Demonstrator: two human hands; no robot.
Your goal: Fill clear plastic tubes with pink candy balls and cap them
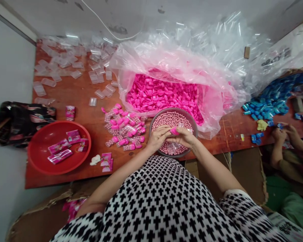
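A pink cap [174, 130] held above a grey bowl [195, 124] of beads [170, 117]
The right hand's [184, 136] grip pinches the cap; the left hand's [157, 139] fingers bunch at its edge, whether pinching I cannot tell. Capped containers [128, 130] lie beside the bowl on the table [82, 92].

Soft, fairly even light covers the middle; thin white glare streaks the crumpled heap of clear, shiny plastic [220, 42] at upper right. Toward lower right it dims (the co-worker's bare hands [279, 133] look soft), and wide-angle distortion stretches the edges.
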